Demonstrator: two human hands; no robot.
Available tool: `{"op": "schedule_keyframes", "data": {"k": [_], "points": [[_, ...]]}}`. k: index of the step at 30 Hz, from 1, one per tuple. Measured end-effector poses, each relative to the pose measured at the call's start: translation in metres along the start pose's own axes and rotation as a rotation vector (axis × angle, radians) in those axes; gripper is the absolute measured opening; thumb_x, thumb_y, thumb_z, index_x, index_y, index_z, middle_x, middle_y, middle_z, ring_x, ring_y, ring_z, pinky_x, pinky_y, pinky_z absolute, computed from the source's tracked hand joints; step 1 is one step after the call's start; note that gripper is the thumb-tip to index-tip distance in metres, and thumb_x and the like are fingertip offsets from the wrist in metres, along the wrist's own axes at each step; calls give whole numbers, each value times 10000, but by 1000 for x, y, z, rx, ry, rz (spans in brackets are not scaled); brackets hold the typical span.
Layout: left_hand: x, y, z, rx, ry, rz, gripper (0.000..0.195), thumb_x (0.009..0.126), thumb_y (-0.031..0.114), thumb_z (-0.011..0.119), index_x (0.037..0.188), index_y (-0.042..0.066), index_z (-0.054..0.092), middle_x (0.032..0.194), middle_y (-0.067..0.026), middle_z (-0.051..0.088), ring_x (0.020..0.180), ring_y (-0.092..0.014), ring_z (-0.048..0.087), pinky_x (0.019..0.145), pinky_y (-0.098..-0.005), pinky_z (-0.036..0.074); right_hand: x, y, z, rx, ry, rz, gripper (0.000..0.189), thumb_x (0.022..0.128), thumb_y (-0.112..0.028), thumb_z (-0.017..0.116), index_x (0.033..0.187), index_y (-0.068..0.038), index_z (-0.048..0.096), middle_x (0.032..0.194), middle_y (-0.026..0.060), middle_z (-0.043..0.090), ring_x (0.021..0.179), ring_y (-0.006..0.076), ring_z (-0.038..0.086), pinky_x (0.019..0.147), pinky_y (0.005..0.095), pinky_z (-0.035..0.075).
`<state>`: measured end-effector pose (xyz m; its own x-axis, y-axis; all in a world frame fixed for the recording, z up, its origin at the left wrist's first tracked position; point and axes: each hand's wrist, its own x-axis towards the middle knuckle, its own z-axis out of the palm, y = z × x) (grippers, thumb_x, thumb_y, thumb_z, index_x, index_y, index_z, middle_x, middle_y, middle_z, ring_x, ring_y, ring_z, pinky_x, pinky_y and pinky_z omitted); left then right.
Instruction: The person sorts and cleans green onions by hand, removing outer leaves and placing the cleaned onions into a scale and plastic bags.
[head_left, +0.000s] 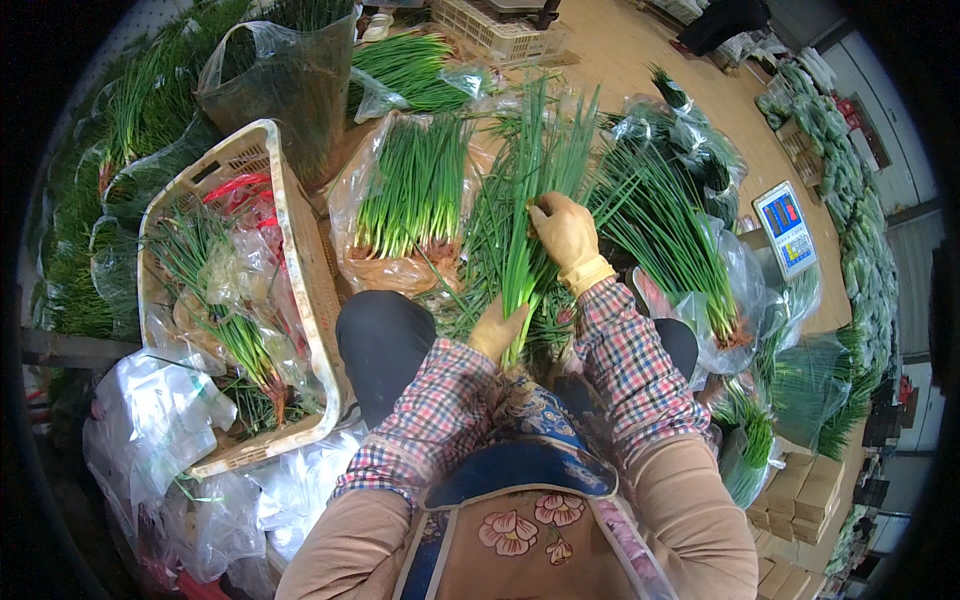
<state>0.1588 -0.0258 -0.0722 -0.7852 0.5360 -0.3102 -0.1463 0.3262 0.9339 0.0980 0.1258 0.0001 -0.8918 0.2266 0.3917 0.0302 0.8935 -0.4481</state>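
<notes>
A bunch of green onions (517, 255) stands upright between my knees, roots towards my body. My left hand (499, 330), in a pale yellow glove, is closed around its lower stalks. Higher up, my right hand (562, 229), gloved the same way, has its fingers bent at the right side of the leaves; whether it grips any is hidden. Loose leaves lie around and beneath the bunch. To the left, rooted green onions (412, 187) lie in a row on a plastic bag. More rooted green onions (675, 247) lie on plastic by my right knee.
On the left, a tilted plastic crate (311, 330) holds green onions, clear bags and red plastic. Clear plastic bags (165, 427) are heaped beside it. A scale display (785, 229) stands at the right, near bagged green onions (814, 382). Cardboard boxes (795, 487) sit lower right.
</notes>
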Motion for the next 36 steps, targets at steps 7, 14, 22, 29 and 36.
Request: {"op": "schedule_keyframes", "data": {"k": [7, 14, 22, 29, 36], "points": [[9, -20, -3, -93, -41, 42, 511, 885, 306, 488, 1239, -48, 392, 1165, -212, 511, 1077, -296, 505, 948, -356, 385, -32, -27, -32, 419, -96, 305, 221, 829, -199, 595, 854, 20, 604, 748, 99, 641, 626, 131, 604, 558, 258, 460], [44, -51, 5, -324, -60, 214, 322, 905, 217, 480, 1114, -29, 498, 1002, -128, 589, 927, -192, 575, 782, -262, 482, -82, -36, -72, 840, -307, 249, 189, 899, -76, 467, 1004, 70, 526, 898, 164, 628, 785, 202, 636, 662, 265, 513], [15, 8, -10, -482, -156, 154, 226, 811, 126, 591, 997, 2, 556, 830, -54, 567, 749, -167, 554, 705, -289, 467, -102, -20, -101, 1210, 50, 463, 258, 911, -123, 465, 1046, 96, 445, 947, 217, 602, 796, 318, 637, 660, 320, 539], [10, 10, -9, -678, -105, -50, 547, 723, -29, 637, 1205, -38, 380, 1092, -132, 534, 1019, -219, 518, 926, -308, 396, -97, -15, -118, 1227, 236, 443, 297, 908, -214, 501, 1025, 57, 482, 937, 223, 602, 733, 274, 642, 613, 308, 548], [3, 13, -18, -636, -10, -14, 521, 780, 34, 592, 1230, -65, 349, 1130, -169, 530, 1033, -256, 526, 955, -338, 385, -67, -15, -147, 891, 247, 316, 250, 905, -181, 506, 980, 56, 537, 892, 182, 625, 760, 220, 635, 637, 275, 531]]}}
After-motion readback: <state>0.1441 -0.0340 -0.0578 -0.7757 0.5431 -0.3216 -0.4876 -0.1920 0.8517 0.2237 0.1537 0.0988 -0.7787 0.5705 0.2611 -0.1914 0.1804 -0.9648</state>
